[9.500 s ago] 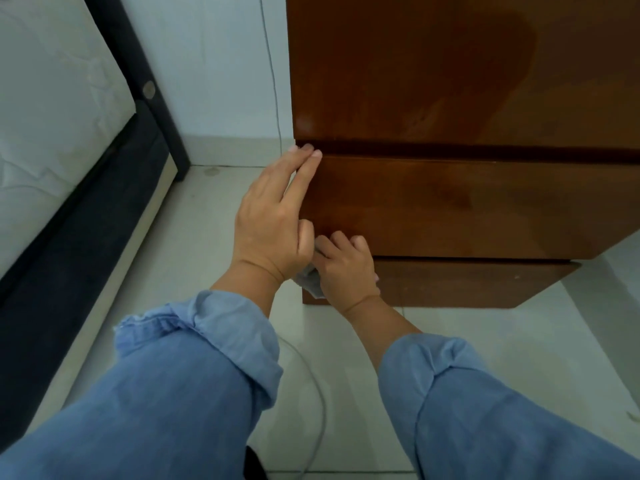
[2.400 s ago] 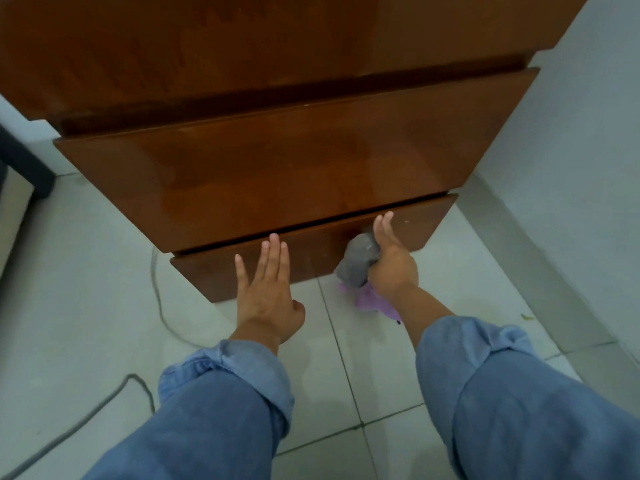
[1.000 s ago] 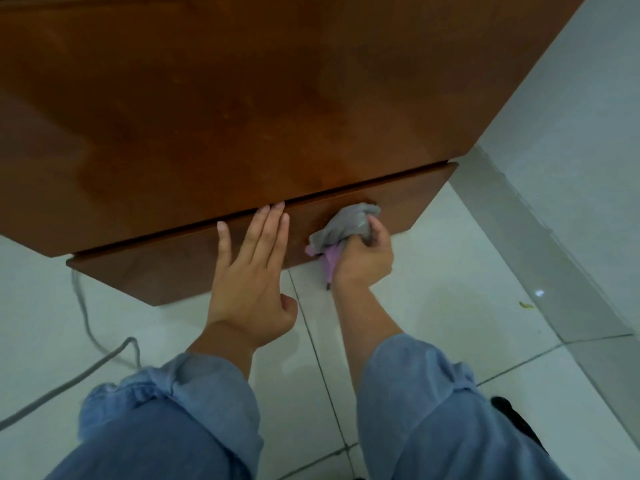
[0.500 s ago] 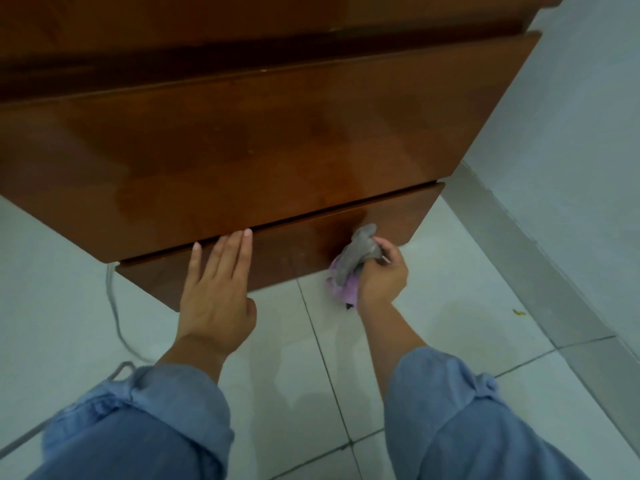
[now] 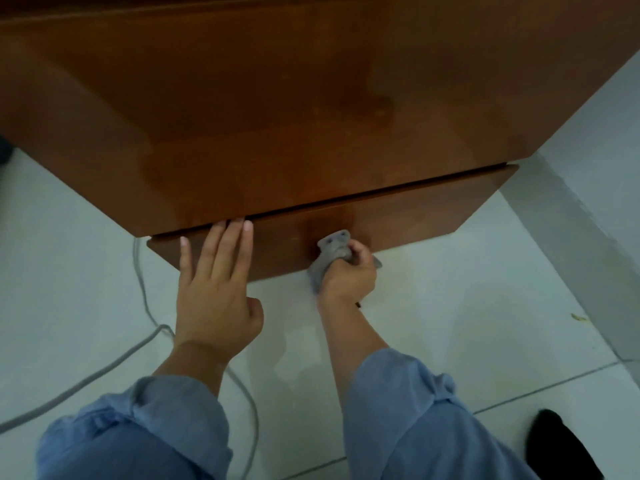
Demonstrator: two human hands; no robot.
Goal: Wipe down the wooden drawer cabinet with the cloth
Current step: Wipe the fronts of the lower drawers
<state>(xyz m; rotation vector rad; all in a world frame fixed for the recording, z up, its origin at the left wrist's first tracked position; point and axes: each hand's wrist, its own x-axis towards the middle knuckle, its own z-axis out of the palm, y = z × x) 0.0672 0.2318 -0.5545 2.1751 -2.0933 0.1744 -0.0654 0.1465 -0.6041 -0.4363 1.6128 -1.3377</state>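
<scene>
So the cabinet (image 5: pixel 311 109) fills the whole top of the frame, and the bit being worked on is the low base strip (image 5: pixel 415 216) running from lower left up toward the right edge, just above the floor (image 5: pixel 485 306). The right hand (image 5: pixel 349 275) is clenched around the grey cloth (image 5: pixel 329 254), bunched up and pressed against that strip near mid-frame. The left hand (image 5: pixel 214 289) is released, fingers spread flat on the strip left of the cloth, holding nothing, looks like it's just bracing. The strip's long axis runs left-right with a slight tilt, so I'd guess the wipe goes sideways along it. The right hand is clearly closer to the stretch off to the right. A cable (image 5: pixel 145 289) loops on the floor at lower left.
</scene>
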